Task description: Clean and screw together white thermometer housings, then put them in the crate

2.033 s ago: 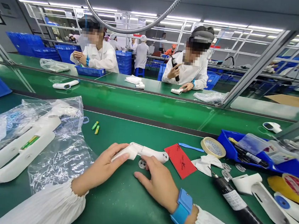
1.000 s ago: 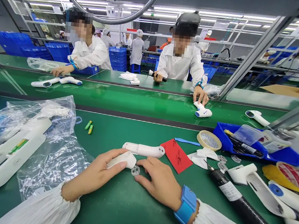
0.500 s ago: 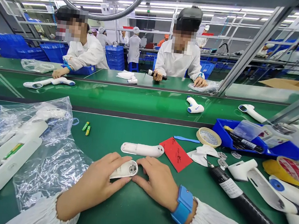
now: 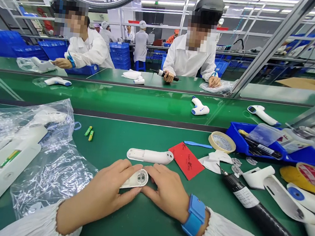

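A small white plastic housing (image 4: 131,181) with a rounded end lies in the fingers of my left hand (image 4: 107,188), thumb below and fingers over its upper edge. My right hand (image 4: 168,188) closes thumb and fingers about the rounded end, where round details show inside the rim. My palm hides the housing's other end. Just beyond my fingers rests a longer white housing piece (image 4: 150,156), open side up at its left. A red card (image 4: 186,160) sits to its right.
A clear plastic bag (image 4: 53,174) and white thermometer shells (image 4: 26,160) are at left, near two green batteries (image 4: 89,133). On the right are a black electric screwdriver (image 4: 262,215), a tape roll (image 4: 221,142), a blue bin (image 4: 237,135) and more shells (image 4: 289,199). Two co-workers sit opposite.
My view has shifted slightly. The housing's rounded end now faces up more, showing its round details. The left co-worker's hand has moved back from the belt, where one thermometer remains near it.
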`<action>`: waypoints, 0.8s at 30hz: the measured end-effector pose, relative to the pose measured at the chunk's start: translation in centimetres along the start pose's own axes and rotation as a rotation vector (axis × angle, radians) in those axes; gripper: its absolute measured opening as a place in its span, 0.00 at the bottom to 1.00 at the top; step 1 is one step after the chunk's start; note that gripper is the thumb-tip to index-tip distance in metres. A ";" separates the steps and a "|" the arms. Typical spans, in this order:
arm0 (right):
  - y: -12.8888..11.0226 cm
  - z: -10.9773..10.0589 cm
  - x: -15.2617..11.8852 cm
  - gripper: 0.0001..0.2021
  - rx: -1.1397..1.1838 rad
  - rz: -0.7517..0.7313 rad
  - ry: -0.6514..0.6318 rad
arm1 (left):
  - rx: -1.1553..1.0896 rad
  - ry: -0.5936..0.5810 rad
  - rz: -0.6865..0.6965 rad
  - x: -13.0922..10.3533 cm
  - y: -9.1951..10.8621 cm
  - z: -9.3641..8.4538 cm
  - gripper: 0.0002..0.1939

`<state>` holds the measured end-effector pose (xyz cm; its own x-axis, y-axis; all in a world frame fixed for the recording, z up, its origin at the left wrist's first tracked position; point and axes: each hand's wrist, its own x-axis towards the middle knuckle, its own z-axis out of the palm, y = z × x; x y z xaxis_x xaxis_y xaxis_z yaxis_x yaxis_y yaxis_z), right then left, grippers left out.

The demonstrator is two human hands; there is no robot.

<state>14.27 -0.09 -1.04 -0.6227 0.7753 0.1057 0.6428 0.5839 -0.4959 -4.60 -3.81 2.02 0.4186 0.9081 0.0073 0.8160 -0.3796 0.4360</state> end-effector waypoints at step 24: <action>-2.3 -1.2 3.7 0.12 0.492 0.039 0.214 | 0.028 -0.217 -0.030 0.7 -0.6 -1.2 0.17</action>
<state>11.06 1.70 1.56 -0.4646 0.8558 0.2276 0.3463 0.4121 -0.8427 -5.25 -2.73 2.89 0.4676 0.8610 -0.2002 0.8387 -0.3606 0.4081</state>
